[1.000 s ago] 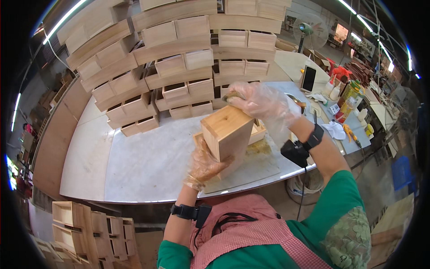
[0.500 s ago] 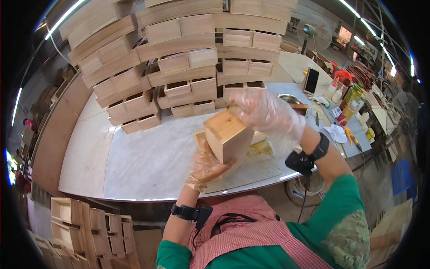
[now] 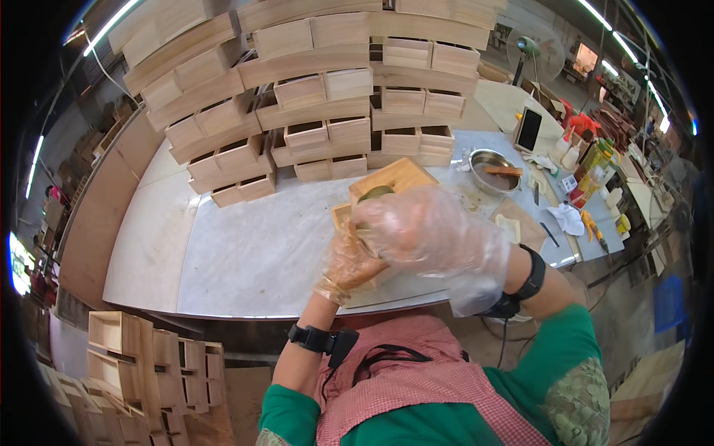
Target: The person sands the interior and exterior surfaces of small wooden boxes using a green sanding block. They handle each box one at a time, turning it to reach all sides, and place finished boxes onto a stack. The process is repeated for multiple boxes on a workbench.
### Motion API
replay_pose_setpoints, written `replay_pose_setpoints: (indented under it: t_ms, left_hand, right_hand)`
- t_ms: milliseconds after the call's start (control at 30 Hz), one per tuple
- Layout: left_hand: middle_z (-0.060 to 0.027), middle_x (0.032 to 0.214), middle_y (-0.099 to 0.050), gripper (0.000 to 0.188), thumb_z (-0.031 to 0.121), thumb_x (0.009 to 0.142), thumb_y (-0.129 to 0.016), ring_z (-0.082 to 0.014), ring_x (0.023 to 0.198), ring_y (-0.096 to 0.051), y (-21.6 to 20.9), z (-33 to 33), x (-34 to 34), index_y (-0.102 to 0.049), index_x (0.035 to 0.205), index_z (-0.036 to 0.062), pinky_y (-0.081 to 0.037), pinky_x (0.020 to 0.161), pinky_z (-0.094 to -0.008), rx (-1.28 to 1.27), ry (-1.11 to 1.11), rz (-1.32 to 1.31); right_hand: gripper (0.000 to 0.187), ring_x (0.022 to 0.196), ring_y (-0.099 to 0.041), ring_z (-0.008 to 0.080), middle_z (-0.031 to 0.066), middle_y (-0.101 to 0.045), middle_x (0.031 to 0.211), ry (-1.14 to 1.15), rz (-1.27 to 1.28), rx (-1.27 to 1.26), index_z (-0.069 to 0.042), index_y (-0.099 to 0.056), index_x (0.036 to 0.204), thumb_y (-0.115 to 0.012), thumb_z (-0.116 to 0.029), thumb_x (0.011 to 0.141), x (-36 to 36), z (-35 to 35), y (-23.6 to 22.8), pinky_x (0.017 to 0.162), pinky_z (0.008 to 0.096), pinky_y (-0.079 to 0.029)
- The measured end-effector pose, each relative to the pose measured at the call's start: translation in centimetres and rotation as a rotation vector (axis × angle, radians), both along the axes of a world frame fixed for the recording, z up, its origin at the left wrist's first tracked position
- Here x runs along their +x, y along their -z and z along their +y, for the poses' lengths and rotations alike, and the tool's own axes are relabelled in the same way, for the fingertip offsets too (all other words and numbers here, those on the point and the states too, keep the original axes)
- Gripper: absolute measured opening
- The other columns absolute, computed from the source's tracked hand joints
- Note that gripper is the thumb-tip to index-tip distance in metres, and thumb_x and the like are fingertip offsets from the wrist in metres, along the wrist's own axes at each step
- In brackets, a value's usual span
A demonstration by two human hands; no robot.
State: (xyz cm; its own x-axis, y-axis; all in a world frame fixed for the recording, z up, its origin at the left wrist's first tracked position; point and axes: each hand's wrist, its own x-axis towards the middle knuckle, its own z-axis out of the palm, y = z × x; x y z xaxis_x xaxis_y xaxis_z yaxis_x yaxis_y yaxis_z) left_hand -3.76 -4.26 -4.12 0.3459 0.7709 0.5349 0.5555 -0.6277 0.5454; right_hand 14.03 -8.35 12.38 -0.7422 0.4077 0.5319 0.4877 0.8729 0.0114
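Here, wooden box beneath right hand.

A dark-screened phone stands propped upright at the table's far right, near yellow and white bottles.

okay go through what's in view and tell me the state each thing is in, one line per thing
wooden box: held up off the table, tilted.
left hand: gloved, gripping the box from below.
right hand: gloved, laid over the box's near side.
stacked wooden drawers: piled in rows, open sides showing.
metal bowl: upright on the table, a stick across it.
phone: propped upright, screen dark.
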Motion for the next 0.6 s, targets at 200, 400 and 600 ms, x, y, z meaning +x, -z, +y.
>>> replay_pose_setpoints:
  t_ms: [200, 400, 600]
  left_hand:
    - [-0.0252, 0.130, -0.061, 0.101, 0.049, 0.068, -0.090, -0.0420, 0.118, -0.062, -1.7, -1.3, 0.9, -0.042, 0.143, -0.0006, -0.052, 0.098, -0.0471, -0.317, -0.114, -0.057]
    - [-0.0278, 0.114, -0.067, 0.097, 0.052, 0.067, -0.086, -0.0426, 0.106, -0.068, -7.5, -2.2, 3.3, -0.048, 0.135, -0.0060, -0.055, 0.090, -0.0463, -0.354, -0.038, 0.145]
    - [-0.0325, 0.100, -0.070, 0.084, 0.049, 0.065, -0.082, -0.0453, 0.097, -0.070, -7.3, -0.5, 7.8, -0.059, 0.122, -0.0084, -0.057, 0.086, -0.0465, -0.430, 0.114, 0.626]
  right_hand:
    - [0.024, 0.070, -0.069, 0.0317, 0.0121, -0.069, 0.082, 0.198, 0.065, -0.083, -0.011, -0.064, 0.110, -0.070, -0.017, 0.088, 2.3, 0.9, 0.3, 0.062, 0.0418, -0.054]
    - [0.019, 0.070, -0.070, 0.0309, 0.0117, -0.071, 0.084, 0.481, 0.362, -0.157, -0.013, -0.067, 0.113, -0.066, -0.024, 0.097, 8.5, -0.8, 1.1, 0.062, 0.0423, -0.055]
    - [0.023, 0.079, -0.070, 0.0359, 0.0159, -0.070, 0.087, 0.673, 0.224, -0.595, -0.012, -0.063, 0.114, -0.062, -0.030, 0.100, 11.1, -2.9, 5.9, 0.067, 0.0454, -0.054]
